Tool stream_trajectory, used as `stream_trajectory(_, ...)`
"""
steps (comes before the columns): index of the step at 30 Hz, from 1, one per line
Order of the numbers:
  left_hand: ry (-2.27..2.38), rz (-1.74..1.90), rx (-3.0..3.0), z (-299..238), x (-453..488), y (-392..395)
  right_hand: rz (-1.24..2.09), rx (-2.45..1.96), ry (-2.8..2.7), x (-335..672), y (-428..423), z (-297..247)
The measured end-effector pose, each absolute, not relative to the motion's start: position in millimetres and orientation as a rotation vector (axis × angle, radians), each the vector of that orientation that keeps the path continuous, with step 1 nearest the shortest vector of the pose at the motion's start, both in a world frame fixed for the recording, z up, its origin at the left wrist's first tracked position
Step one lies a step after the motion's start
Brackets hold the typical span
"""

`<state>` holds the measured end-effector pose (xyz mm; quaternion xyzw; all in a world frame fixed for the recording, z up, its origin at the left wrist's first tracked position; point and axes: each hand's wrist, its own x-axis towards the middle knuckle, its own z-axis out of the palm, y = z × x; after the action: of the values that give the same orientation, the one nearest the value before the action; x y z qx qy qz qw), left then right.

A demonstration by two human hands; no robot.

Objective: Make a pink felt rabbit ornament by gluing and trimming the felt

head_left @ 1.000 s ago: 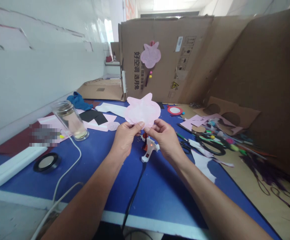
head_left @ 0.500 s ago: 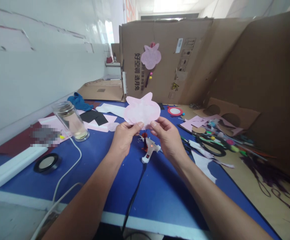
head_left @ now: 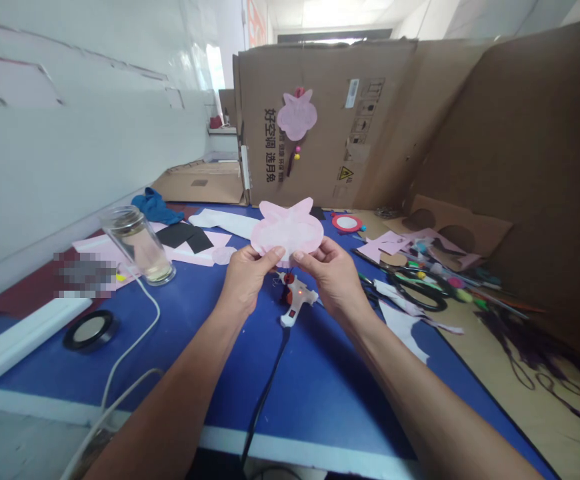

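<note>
Both hands hold up a pink felt cutout (head_left: pixel 287 228) shaped like a round fruit with two leaf points on top. My left hand (head_left: pixel 248 275) pinches its lower left edge between thumb and fingers. My right hand (head_left: pixel 334 277) pinches its lower right edge the same way. The cutout is tilted back, above the blue table (head_left: pixel 315 380). Just below the hands a white glue gun (head_left: pixel 294 300) with a red light lies on the table, its black cord running toward me.
A glass jar (head_left: pixel 139 243) stands left, a black-rimmed round lid (head_left: pixel 90 329) and a white foam strip (head_left: pixel 25 337) nearer. Black scissors (head_left: pixel 420 293), pink scraps and coloured beads lie right. Cardboard walls (head_left: pixel 350 120) stand behind, with a matching pink cutout (head_left: pixel 297 115) hung on them.
The pink cutout has tipped back and flatter, so it looks shorter, and both hands have shifted slightly lower. The grip on its lower edge is unchanged.
</note>
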<state>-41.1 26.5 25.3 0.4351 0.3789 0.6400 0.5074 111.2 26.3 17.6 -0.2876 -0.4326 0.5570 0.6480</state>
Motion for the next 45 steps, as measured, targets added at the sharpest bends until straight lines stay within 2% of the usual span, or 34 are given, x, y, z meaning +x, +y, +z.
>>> stream_trajectory(16, 0.915, 1.508, 1.096, 25.6, -41.2, 26.7, 1.151, -0.643, -0.918, 119.0, 31.1, 18.0)
stream_trajectory(32, 0.884, 1.616, 1.050, 25.8, -47.0, 30.4, 1.114, -0.667, -0.918, 120.7, 30.8, 18.6)
stream_trajectory(45, 0.890, 1.566, 1.137, 20.5, -43.8, 30.0, 1.152, -0.638, -0.881, 118.8, 26.6, 23.8)
